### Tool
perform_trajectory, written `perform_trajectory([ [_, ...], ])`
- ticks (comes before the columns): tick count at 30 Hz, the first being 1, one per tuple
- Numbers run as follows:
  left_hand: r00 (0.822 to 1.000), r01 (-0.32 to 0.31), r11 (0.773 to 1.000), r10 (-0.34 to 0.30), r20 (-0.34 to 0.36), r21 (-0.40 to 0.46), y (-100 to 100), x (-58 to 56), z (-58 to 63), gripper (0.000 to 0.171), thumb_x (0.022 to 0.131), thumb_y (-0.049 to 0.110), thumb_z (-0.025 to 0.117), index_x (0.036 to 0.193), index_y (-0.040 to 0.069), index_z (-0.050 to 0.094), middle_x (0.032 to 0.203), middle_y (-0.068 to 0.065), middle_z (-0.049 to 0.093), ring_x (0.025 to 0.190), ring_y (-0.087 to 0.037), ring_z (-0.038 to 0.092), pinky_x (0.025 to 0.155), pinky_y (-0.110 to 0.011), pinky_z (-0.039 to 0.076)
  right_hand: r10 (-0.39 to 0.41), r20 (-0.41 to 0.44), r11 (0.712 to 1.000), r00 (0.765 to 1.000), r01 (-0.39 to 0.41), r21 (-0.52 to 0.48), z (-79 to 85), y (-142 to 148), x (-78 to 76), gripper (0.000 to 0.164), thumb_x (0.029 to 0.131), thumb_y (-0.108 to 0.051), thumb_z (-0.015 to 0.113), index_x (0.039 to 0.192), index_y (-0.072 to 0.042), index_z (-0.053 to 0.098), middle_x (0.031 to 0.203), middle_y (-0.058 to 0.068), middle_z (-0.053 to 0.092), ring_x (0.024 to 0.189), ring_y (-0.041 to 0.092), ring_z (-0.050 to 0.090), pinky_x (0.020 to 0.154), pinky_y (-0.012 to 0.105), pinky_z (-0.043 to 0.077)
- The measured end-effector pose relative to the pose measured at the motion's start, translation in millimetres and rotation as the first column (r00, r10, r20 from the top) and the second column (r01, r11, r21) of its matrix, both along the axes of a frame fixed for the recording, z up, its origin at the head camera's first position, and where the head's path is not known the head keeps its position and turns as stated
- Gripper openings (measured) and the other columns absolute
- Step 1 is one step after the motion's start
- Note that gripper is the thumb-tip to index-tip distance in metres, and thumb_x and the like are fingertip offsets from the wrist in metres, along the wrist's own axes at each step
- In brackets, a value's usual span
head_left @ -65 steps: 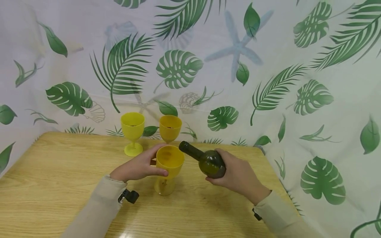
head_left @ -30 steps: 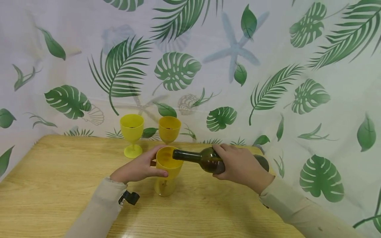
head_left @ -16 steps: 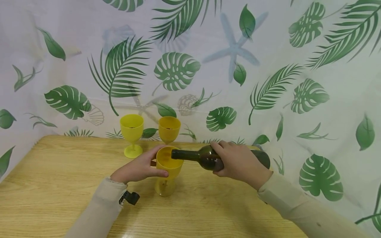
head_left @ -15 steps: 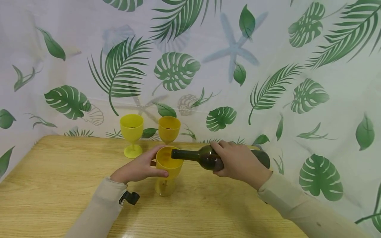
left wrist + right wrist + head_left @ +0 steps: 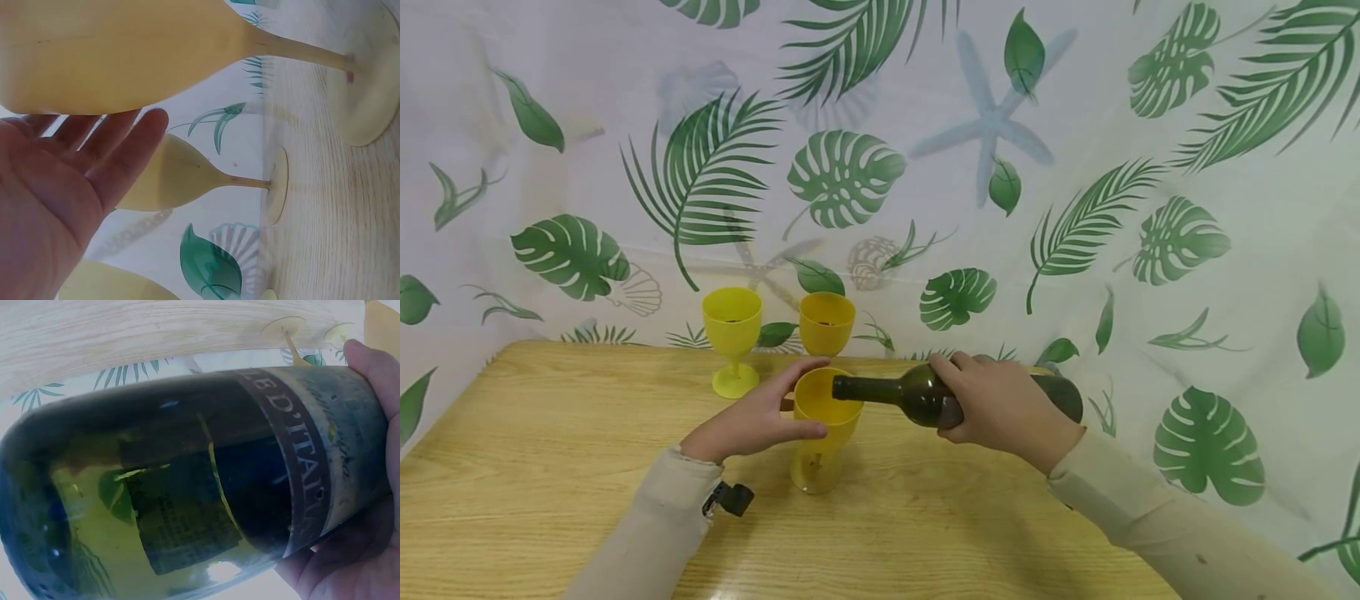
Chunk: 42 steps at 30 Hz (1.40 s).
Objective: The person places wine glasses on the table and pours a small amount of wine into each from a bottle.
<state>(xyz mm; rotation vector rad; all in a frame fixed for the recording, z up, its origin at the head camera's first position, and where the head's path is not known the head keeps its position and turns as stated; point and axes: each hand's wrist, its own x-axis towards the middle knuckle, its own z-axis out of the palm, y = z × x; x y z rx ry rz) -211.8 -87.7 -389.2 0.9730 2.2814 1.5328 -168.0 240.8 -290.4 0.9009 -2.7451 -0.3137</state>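
Observation:
My right hand point(image 5: 1003, 408) grips a dark green glass wine bottle point(image 5: 925, 397), tipped to lie nearly level, its neck over a yellow goblet point(image 5: 827, 429). The mouth of the bottle sits just inside the goblet's rim. Beside this goblet, which stands upright on the table, my left hand point(image 5: 756, 417) has its thumb and fingers spread around the left side of the bowl. In the left wrist view the fingers point(image 5: 119, 150) are fairly straight, with their tips right at the bowl. A printed label point(image 5: 306, 456) and liquid inside the bottle show in the right wrist view.
Two more goblets stand behind, near the table's back edge: a bright yellow goblet point(image 5: 732, 333) and an orange-yellow goblet point(image 5: 827, 325), each with something dark inside. A leaf-patterned cloth point(image 5: 880, 108) hangs behind the wooden table point(image 5: 550, 467).
The right hand has swung the bottle to nearly level and brought its mouth left over the goblet, then held it there. Most recently, the left fingers have loosened slightly from the bowl.

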Motion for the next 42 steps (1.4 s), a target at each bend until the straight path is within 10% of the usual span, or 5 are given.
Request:
perform_trajectory([
  [28,1.000,-0.012,1.000,0.012,-0.018,-0.028,0.8,5.7,4.3,0.081,0.092,0.046,0.077,0.159,0.033,0.034,0.168,-0.001,0.027,0.151,-0.032,0.031,0.116,-0.057,0.038,0.021,-0.035,0.999,0.999,-0.020,0.029,6.4,-4.5,-0.9,0.076,0.066,-0.046,0.096,0.119,-0.012,0.054,0.093,0.005,0.061,0.072,0.021,0.063,0.055,0.039,0.055],
  [42,1.000,0.017,1.000,-0.017,0.002,0.004,2.0,8.3,5.3,0.083,0.091,0.033,0.081,0.158,0.022,0.033,0.151,-0.004,0.049,0.138,-0.028,0.049,0.115,-0.056,0.040,0.040,-0.051,0.999,0.998,-0.039,0.023,8.1,-6.6,0.7,0.075,0.065,-0.044,0.097,0.117,-0.012,0.054,0.091,0.006,0.061,0.072,0.022,0.064,0.055,0.040,0.055],
])
